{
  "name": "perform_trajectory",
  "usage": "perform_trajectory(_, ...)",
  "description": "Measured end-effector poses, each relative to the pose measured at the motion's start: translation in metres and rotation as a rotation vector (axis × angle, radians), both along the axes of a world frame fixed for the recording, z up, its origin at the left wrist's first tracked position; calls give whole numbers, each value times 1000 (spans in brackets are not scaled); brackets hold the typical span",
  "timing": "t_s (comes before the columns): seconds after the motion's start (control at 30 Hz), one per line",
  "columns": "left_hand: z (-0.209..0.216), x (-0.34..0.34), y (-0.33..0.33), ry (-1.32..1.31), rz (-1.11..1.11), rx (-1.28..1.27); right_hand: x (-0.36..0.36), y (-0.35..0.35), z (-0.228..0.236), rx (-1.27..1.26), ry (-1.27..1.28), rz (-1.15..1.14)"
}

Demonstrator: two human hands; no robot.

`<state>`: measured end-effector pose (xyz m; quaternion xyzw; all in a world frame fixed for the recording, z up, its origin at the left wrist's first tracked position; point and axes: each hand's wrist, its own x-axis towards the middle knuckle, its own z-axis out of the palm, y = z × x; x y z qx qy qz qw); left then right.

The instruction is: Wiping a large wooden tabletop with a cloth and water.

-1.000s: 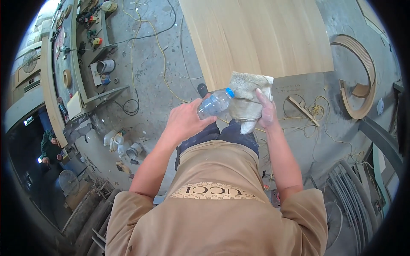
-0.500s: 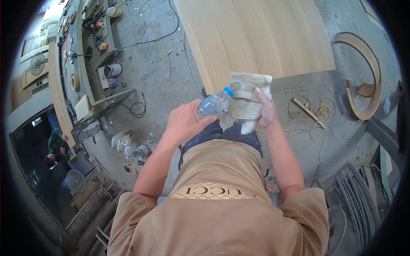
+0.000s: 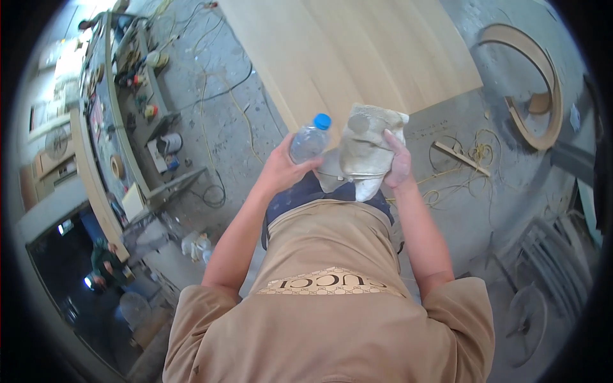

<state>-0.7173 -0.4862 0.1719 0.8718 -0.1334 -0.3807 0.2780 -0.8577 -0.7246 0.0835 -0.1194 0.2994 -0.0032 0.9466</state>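
Observation:
My left hand (image 3: 276, 169) is wrapped round a clear plastic bottle (image 3: 309, 144) with a blue cap, its top tipped away from me. Closed on a folded, stained whitish cloth (image 3: 369, 145), my right hand (image 3: 400, 166) has its thumb laid over the cloth's right edge. A gap parts the bottle's cap from the cloth. Between the hands, a greyish flap (image 3: 331, 171) hangs below the bottle; whether it belongs to the cloth I cannot tell. Both hands are in front of my waist, just short of a large wood panel (image 3: 357, 54).
On the right, a curved wooden frame (image 3: 553, 89) stands near a wooden strip (image 3: 461, 159) and tangled yellow cord (image 3: 483, 153). Cables cross the floor at left, beside a cluttered workbench (image 3: 117, 143). Another person (image 3: 107, 262) is in a dark doorway at far left.
The bottle's cap has swung left, away from the cloth, and the bottle is more upright. A greyish flap now shows between my hands. The surroundings have shifted with my head.

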Motion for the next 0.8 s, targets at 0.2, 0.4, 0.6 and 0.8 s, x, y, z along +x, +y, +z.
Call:
perform_trajectory(0.2, -123, 110, -6, 112, 119, -353, -20, -12, -32, -234, 332, -263)
perform_trajectory(0.4, -195, 203, -98, -67, -150, -644, -26, 13, -101, -1135, 1108, -167)
perform_trajectory(0.6, -238, 238, -157, -350, -280, -825, 35, 70, -157, -2018, 1086, 95)
perform_trajectory(0.8, -284, 245, -127, -330, -466, -817, 59, 295, -148, -1687, 1027, 167)
